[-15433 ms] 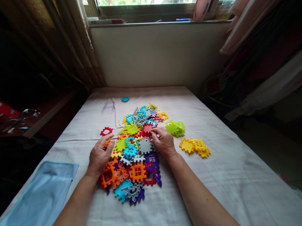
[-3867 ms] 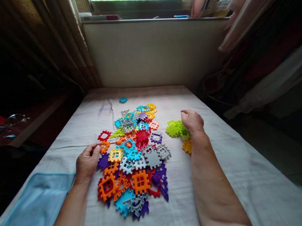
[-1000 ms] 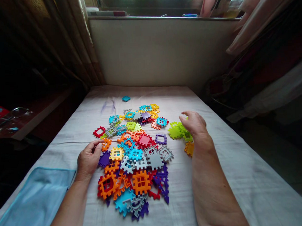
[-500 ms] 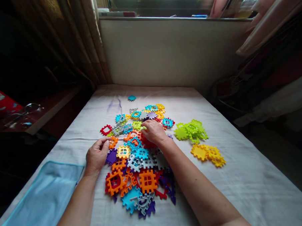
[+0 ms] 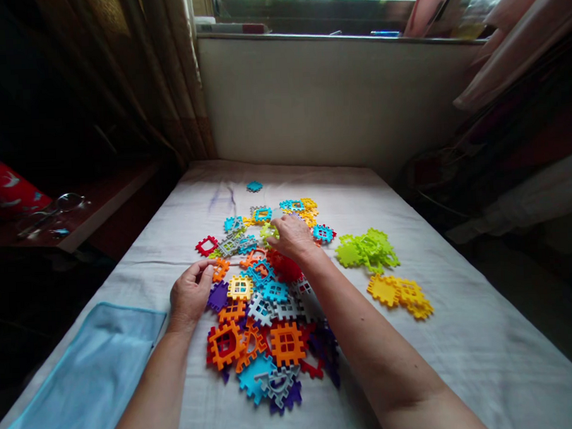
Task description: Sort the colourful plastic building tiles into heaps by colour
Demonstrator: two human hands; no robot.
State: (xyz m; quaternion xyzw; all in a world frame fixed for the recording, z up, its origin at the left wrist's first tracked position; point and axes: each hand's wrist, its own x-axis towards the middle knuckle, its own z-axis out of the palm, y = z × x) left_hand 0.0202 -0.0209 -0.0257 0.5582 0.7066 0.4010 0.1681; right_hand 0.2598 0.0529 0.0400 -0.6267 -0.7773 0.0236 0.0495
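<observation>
Nearest, an orange square toothed plastic window piece lies in a loose multicoloured pile on pale cloth. Farther up, yellow toothed plastic pieces lie apart at right, and the left hand touches an orange plastic frame, its grip unclear. The right hand curls over the pile beside a lime-green plastic piece, fingertip hold hidden; a blue toothed plastic piece rests farthest

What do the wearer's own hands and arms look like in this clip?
Both the left hand and the right hand are bare, with no gloves. No sleeves show on the forearms, and no watch, bracelet or ring can be made out. The right forearm has a few small dark spots.
</observation>
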